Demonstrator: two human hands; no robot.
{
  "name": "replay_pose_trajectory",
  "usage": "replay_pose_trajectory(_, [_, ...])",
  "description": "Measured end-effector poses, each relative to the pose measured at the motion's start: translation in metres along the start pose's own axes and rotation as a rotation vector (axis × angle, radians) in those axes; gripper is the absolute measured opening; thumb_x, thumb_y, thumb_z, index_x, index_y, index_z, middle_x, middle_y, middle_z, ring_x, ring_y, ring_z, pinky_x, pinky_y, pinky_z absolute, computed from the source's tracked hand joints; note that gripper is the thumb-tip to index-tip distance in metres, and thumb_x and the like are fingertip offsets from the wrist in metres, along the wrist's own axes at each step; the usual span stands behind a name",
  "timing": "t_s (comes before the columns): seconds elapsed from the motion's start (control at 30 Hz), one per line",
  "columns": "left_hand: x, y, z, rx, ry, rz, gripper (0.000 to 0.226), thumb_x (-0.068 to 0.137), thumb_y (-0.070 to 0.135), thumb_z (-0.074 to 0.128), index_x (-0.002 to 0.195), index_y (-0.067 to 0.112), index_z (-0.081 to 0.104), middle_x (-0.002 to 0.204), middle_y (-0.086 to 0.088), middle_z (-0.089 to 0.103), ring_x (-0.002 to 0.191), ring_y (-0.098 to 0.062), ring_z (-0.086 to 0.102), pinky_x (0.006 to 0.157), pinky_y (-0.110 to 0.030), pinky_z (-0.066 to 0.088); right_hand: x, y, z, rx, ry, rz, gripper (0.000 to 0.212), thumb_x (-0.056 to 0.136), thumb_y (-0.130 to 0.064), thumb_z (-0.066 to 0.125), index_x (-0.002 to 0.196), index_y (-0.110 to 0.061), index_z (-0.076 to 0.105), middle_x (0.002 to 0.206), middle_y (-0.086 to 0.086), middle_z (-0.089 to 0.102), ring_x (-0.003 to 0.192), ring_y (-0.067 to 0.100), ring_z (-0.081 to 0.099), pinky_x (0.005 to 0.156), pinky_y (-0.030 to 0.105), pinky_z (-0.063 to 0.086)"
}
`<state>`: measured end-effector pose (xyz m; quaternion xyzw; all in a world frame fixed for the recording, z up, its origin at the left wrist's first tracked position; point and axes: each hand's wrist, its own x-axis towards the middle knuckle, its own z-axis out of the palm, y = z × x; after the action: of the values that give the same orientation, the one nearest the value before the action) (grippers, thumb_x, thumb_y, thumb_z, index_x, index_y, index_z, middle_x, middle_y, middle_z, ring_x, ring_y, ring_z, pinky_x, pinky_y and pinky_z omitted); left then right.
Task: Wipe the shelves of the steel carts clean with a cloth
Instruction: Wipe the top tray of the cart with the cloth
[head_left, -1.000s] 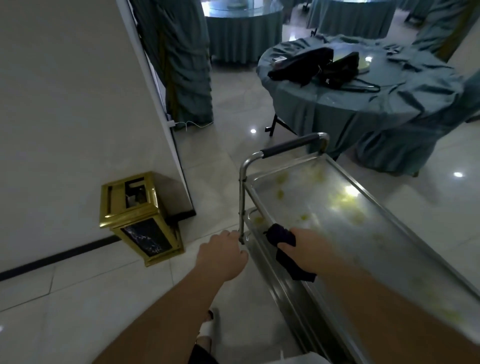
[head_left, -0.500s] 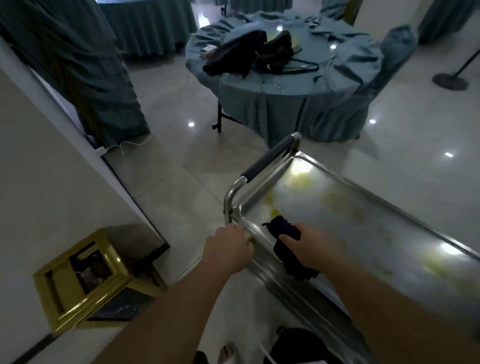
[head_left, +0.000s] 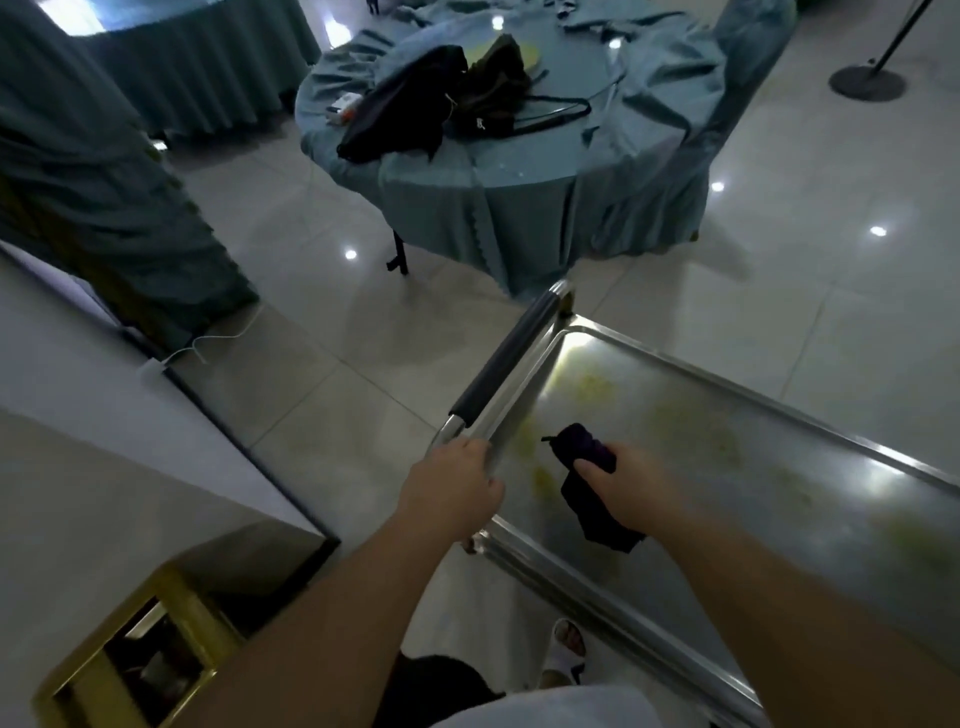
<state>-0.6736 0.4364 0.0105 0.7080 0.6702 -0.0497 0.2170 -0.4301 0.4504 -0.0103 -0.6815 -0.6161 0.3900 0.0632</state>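
Head view: the left hand (head_left: 451, 488) curls round the bare steel end of the cart's handle (head_left: 506, 364), just below its black grip. The right hand (head_left: 631, 486) grips a dark cloth (head_left: 584, 451) and holds it down on the top shelf (head_left: 779, 493) of the steel cart — near the handle-side corner, beside yellowish smears (head_left: 540, 475). More of those smears speckle the shelf farther along. Beyond the cart stands 1 round table (head_left: 519, 208) under a teal drape, black bags (head_left: 410, 104) heaped on it. A gold bin (head_left: 135, 654) sits low on the left by the wall.
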Motion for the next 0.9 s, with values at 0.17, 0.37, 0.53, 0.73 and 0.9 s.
replay_pose_trajectory(0.17, [0.051,0.002,-0.019,0.063,0.03,0.15,0.048,0.101,0.047,0.046,0.144,0.026,0.051,0.136,0.001,0.058,0.118,-0.022,0.057,0.097,-0.042,0.053,0.017,-0.005,0.003,0.046,0.008,0.093,0.033,0.104,-0.051,0.053,0.088,-0.023,0.06,0.076,0.003,0.064,0.066,0.018,0.062,0.062,0.032,0.047])
replay_pose_trajectory(0.37, [0.133,-0.001,-0.049,0.043,0.052,0.361,0.041,0.108,0.046,0.037,0.133,0.021,0.058,0.127,-0.001,0.061,0.117,-0.024,0.057,0.1,-0.045,0.049,0.042,-0.026,0.015,0.093,0.098,0.233,0.033,0.105,-0.049,0.052,0.082,-0.027,0.051,0.075,-0.001,0.057,0.064,0.013,0.053,0.056,0.027,0.034])
replay_pose_trajectory(0.53, [0.199,0.002,-0.052,-0.013,0.08,0.576,0.043,0.11,0.044,0.036,0.137,0.019,0.057,0.134,-0.003,0.058,0.124,-0.025,0.055,0.105,-0.046,0.047,0.07,-0.037,0.03,0.15,0.188,0.364,0.035,0.104,-0.052,0.053,0.102,-0.018,0.062,0.086,0.003,0.064,0.073,0.018,0.061,0.06,0.031,0.044])
replay_pose_trajectory(0.73, [0.245,0.02,-0.039,0.008,0.029,0.689,0.055,0.11,0.048,0.032,0.158,0.022,0.041,0.171,-0.002,0.028,0.161,-0.02,0.015,0.128,-0.041,0.01,0.117,-0.063,0.052,0.177,0.395,0.32,0.035,0.1,-0.051,0.057,0.122,-0.025,0.062,0.103,0.005,0.072,0.092,0.03,0.068,0.074,0.04,0.054])
replay_pose_trajectory(0.9, [0.257,0.016,-0.007,0.153,-0.025,0.678,0.066,0.11,0.052,0.017,0.169,0.021,0.015,0.177,0.0,-0.001,0.161,-0.013,-0.014,0.128,-0.035,-0.015,0.151,-0.071,0.116,-0.109,0.476,0.152,0.041,0.103,-0.05,0.043,0.129,-0.024,0.061,0.115,0.002,0.071,0.095,0.029,0.067,0.069,0.043,0.055])
